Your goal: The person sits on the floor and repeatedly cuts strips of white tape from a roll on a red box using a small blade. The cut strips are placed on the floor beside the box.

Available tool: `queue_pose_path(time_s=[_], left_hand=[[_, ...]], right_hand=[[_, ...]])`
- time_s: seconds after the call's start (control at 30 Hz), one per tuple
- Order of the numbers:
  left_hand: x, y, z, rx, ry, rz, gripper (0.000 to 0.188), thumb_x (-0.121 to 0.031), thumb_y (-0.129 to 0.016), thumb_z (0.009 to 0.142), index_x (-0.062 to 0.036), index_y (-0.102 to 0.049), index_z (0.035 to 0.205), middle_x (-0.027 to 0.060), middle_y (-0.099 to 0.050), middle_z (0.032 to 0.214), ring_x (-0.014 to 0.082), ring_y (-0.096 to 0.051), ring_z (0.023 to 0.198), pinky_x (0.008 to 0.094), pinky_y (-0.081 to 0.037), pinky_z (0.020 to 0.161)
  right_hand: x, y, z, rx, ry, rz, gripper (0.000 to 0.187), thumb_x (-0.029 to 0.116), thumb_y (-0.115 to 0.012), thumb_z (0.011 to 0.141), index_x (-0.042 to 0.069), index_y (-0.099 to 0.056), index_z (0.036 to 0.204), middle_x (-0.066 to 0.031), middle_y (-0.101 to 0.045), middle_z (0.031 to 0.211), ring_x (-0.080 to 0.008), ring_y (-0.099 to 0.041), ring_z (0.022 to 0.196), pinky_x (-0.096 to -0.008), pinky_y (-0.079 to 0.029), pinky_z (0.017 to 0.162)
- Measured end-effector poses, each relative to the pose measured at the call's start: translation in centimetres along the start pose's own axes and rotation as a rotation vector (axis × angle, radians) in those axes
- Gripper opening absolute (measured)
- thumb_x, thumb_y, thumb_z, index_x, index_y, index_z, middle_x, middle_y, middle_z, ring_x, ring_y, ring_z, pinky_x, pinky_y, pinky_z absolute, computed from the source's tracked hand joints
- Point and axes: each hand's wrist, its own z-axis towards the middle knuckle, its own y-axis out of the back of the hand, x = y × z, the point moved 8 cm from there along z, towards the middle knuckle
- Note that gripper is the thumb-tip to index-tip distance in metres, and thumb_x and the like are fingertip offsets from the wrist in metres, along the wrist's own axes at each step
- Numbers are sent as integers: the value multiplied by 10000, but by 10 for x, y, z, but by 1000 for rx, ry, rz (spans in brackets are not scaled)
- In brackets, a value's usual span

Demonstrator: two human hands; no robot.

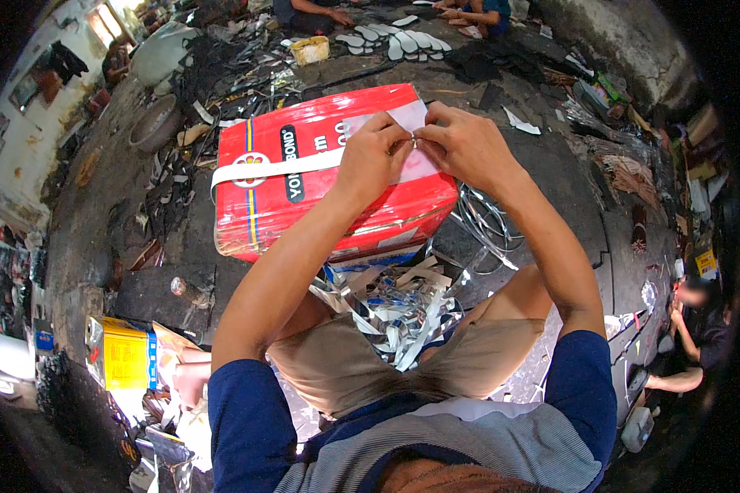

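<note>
A red carton [304,220] stands in front of my knees. Across its top runs a white strap [292,168], bending down over the left edge and passing under my left hand [373,158]. A pale pink sheet [419,167] lies at the carton's right end, beneath both hands. My left hand is closed in a pinch, its fingertips meeting those of my right hand [462,149] just above the sheet. The right fingers are pinched too. A tiny light bit shows between the fingertips, too small to name.
Shiny strip scraps [403,308] are heaped between my legs. Looped silvery strips [487,228] lie right of the carton. At lower left stands a yellow tin [126,355]. Pale sole-shaped pieces [415,43] and a yellow tub [310,51] are at the back, near two people; another person [692,329] sits right.
</note>
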Motion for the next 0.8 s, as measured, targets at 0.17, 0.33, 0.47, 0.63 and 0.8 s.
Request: queue_pose_path(time_s=[0.17,0.33,0.47,0.63,0.8], left_hand=[[6,-4,4,83,90,-93,137,-83,-784,789,-17,-748,903,99,-663,846,203,-653,716,314,-518,659],[20,-6,5,116,189,-208,137,-76,-783,794,-13,-756,912,87,-682,856,143,-652,734,287,-515,659],[25,-7,5,59,235,-214,141,-102,-796,749,-20,-761,859,117,-683,825,196,-669,720,325,-533,660],[33,-9,5,79,281,-177,94,-46,-775,795,-20,-759,883,86,-699,828,128,-647,713,280,-511,638],[30,-6,5,69,275,-114,88,-82,-753,805,-21,-760,868,94,-710,783,149,-655,681,303,-521,642]], right_hand=[[-6,-11,8,182,83,-39,171,208,-671,860,96,-730,976,-94,-648,1050,-326,-669,907,-445,-553,767],[-20,-4,8,117,19,207,195,245,-699,845,80,-745,936,-103,-631,1008,-329,-656,865,-443,-538,784],[-31,-11,-2,-18,-182,348,213,262,-746,811,67,-761,896,-110,-631,975,-309,-649,852,-425,-523,766],[-52,-39,-14,-150,-482,565,152,156,-777,809,55,-765,921,-17,-601,776,-137,-583,730,-292,-458,649],[-64,-71,-21,-125,-770,945,101,116,-761,764,45,-695,791,31,-578,645,-68,-510,601,-250,-390,543]])
